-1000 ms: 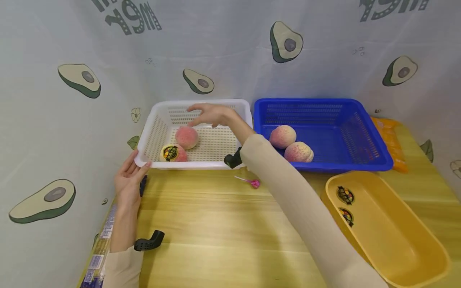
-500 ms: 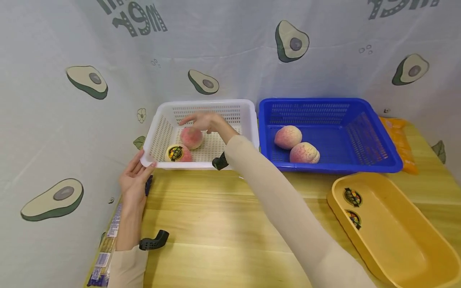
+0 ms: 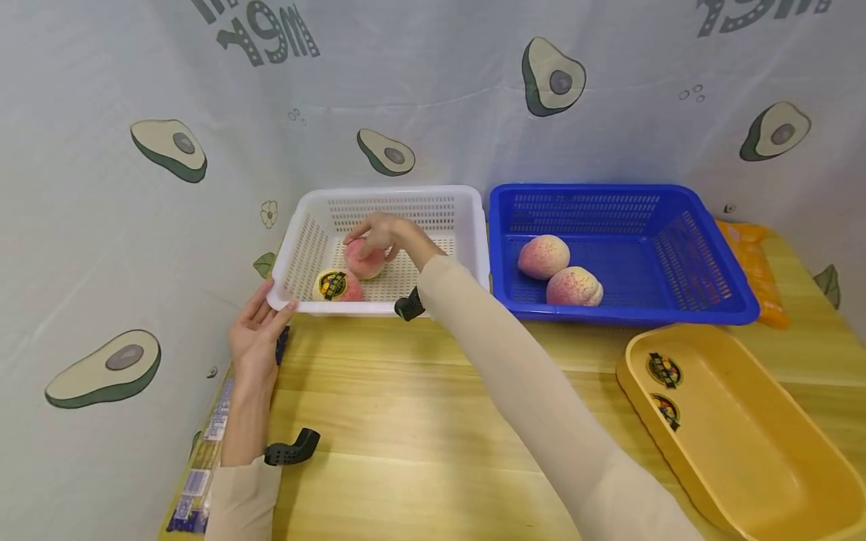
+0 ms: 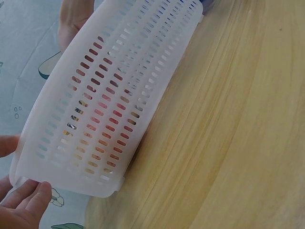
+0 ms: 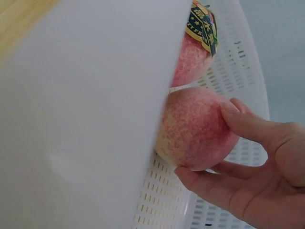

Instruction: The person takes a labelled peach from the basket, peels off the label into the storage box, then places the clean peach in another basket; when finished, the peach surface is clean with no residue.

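My right hand (image 3: 386, 233) reaches into the white basket (image 3: 368, 308) and holds a pink peach (image 3: 360, 263). In the right wrist view, thumb and fingers curl round that peach (image 5: 195, 129) from opposite sides. Beside it in the basket lies a second peach (image 3: 348, 289) with a black-and-gold sticker (image 3: 332, 285). My left hand (image 3: 253, 342) grips the basket's front left corner, thumb over the rim and fingers against the outside. The left wrist view shows the basket's slotted wall (image 4: 90, 114), with the fruit partly visible through the slots.
Right of the white basket stands a blue basket (image 3: 649, 312) with two peaches (image 3: 543, 257). A yellow tub (image 3: 737, 428) with two stickers is at the right. An orange packet (image 3: 758, 270) lies behind it. A long package (image 3: 203, 458) lies along the left table edge.
My right hand has come down onto the pink peach and closed round it. The left hand keeps its grip on the basket corner. My forearm now covers the lollipop seen earlier.
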Available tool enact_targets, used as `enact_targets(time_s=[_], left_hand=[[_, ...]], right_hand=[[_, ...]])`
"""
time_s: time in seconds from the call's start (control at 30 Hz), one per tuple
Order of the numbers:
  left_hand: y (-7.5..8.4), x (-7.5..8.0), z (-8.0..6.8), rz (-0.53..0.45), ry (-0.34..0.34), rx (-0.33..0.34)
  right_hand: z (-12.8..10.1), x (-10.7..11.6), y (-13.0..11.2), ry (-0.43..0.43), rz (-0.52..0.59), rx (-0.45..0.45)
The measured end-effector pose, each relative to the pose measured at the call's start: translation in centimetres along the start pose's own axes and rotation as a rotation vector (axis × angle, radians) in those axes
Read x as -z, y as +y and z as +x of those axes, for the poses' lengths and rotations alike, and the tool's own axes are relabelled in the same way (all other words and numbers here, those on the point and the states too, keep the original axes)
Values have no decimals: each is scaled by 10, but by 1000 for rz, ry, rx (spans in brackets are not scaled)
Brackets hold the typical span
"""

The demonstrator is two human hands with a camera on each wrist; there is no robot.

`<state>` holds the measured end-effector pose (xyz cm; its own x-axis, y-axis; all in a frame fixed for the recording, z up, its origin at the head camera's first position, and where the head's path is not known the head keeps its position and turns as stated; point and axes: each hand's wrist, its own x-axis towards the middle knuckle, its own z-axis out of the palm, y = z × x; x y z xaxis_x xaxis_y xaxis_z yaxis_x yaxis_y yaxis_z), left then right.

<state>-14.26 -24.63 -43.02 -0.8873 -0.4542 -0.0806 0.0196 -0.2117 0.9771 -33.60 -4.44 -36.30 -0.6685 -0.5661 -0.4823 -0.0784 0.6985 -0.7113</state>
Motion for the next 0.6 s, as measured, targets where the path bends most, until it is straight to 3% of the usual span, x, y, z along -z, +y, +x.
enact_targets(time_s=[0.3,0.6], left_hand=[[1,1,0,-9,-8,1],[2,-1,-1,-4,3,-7]], right_hand=[[-3,0,4,-20,151,-23],[-2,-2,13,60,217,-14]])
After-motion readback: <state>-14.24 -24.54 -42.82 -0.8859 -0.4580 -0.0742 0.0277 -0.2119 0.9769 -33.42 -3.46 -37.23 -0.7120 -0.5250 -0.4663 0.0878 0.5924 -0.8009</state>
